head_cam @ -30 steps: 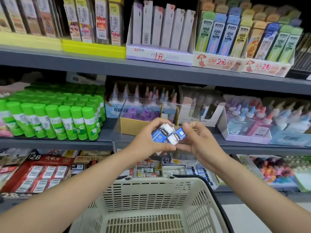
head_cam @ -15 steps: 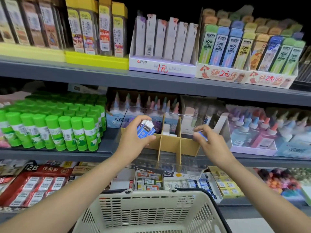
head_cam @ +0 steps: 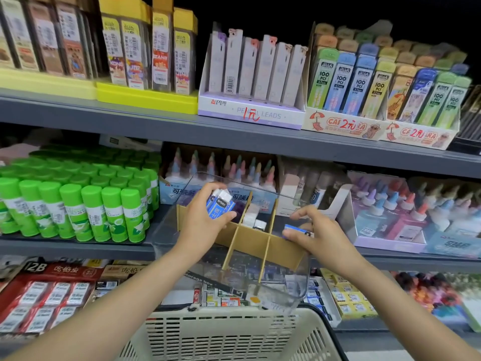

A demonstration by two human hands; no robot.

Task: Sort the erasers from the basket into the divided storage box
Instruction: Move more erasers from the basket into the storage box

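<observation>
A clear plastic storage box [head_cam: 295, 280] with tan cardboard dividers [head_cam: 251, 237] sits on the middle shelf's front edge. My left hand [head_cam: 201, 225] hovers over its left compartments and grips two or three white erasers in blue sleeves [head_cam: 220, 204]. My right hand [head_cam: 316, 231] is over the right compartment and pinches one blue-sleeved eraser [head_cam: 296, 229] between thumb and fingers. A few white erasers [head_cam: 253, 218] lie in the middle rear compartment. The cream plastic basket [head_cam: 229, 334] stands below, in front of me; its inside is mostly out of view.
Green glue sticks [head_cam: 86, 201] crowd the shelf left of the box. Glue bottles in cardboard trays [head_cam: 390, 220] stand to the right and behind. Pencil lead boxes [head_cam: 251, 110] fill the upper shelf. Packaged erasers [head_cam: 49, 295] lie on the lower shelf.
My hands split apart from in front of the box. The left carried its erasers over the left compartments; the right took one eraser over the right compartment and lowered it.
</observation>
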